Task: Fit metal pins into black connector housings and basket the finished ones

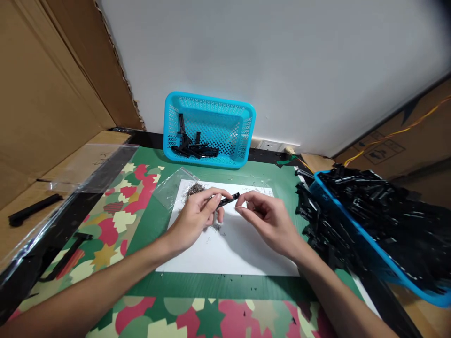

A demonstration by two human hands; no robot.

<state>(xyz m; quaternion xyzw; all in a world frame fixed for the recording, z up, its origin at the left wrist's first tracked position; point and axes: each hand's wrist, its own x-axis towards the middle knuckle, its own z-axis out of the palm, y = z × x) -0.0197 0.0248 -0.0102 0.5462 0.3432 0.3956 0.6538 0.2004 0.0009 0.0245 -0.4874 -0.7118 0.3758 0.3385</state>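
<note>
My left hand (202, 209) is closed around a slim black plastic part (228, 201), with one end sticking out toward the right. Close to that end, my right hand (266, 213) has its thumb and index finger pinched together; whatever sits between them is too small to make out. Both hands are over a white sheet of paper (246, 258). Behind the left hand lies a heap of tiny metal pieces (194, 188), probably small screws or pins. A few more small bits (217, 228) are scattered on the paper below the hands.
A blue basket (209, 162) with several black parts (197, 149) leans at the back wall. On the right, a larger blue basket (373, 263) overflows with black parts (384, 211). Clear plastic bags (172, 185) lie leftward. Loose black pieces (68, 256) rest at far left.
</note>
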